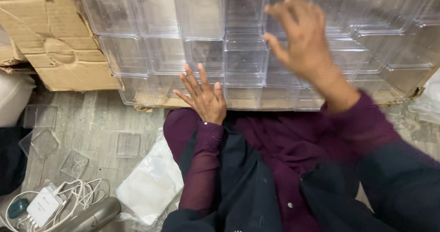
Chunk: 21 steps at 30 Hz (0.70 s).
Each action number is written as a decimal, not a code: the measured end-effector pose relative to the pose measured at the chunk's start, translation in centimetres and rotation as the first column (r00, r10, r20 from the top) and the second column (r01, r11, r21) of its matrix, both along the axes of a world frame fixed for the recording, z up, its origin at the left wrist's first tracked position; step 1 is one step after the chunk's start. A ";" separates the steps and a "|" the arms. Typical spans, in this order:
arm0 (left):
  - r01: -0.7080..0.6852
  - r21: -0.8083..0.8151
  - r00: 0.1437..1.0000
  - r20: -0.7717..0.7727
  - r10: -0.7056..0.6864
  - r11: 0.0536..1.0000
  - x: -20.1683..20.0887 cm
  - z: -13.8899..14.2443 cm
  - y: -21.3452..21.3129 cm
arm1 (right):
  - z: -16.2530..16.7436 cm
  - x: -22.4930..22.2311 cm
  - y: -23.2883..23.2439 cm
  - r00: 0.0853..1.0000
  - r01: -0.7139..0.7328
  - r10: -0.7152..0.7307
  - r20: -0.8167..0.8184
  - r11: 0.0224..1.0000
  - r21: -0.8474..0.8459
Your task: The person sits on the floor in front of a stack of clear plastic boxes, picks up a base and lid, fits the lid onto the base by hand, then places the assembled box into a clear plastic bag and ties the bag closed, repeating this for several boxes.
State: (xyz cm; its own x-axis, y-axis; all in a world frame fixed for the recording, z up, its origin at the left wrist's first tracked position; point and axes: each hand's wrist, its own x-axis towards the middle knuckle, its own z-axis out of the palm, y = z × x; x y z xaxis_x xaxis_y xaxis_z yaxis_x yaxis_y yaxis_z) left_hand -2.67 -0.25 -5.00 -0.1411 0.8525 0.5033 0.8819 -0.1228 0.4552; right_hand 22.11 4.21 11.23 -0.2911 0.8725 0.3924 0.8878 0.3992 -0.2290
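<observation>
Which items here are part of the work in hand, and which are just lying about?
In hand: stacked clear plastic boxes; left hand flat against them; right hand raised over them, blurred.

Lying about: loose clear lids; white charger with cables; white plastic bag; torn cardboard box.

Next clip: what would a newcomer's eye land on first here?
The stack of clear plastic boxes fills the top of the view, packed in rows. Both hands are spread open on it: the left hand flat against the lower row, the right hand blurred, higher up. Loose clear lids lie on the floor at left, near a white charger.
</observation>
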 end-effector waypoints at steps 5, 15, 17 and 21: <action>0.017 0.001 1.000 0.014 -0.017 1.000 -0.1 1.9 -0.4 | 1.0 4.9 2.6 0.955 -0.072 0.030 0.297 0.989 0.132; 0.393 0.348 0.846 0.225 -0.483 0.851 5.0 14.5 5.6 | 3.1 5.0 2.6 0.950 -0.144 0.148 -0.275 0.989 0.034; 0.471 0.277 0.842 0.144 -0.521 0.838 6.4 16.2 8.4 | 4.0 6.5 0.7 0.904 -0.170 0.196 -0.380 0.980 0.100; 0.556 0.284 0.831 -0.160 -0.533 0.781 8.9 18.0 14.8 | 3.2 11.0 -5.4 0.611 0.081 0.007 -0.792 0.994 0.071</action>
State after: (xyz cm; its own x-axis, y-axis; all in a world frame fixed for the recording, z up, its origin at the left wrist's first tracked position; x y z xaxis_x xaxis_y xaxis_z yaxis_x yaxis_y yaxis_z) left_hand 6.26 14.51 13.05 0.3434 0.5779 0.7403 0.6522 -0.7140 0.2548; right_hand 33.16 -1.19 14.43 0.2023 0.8232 0.5306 0.3941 0.4275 -0.8136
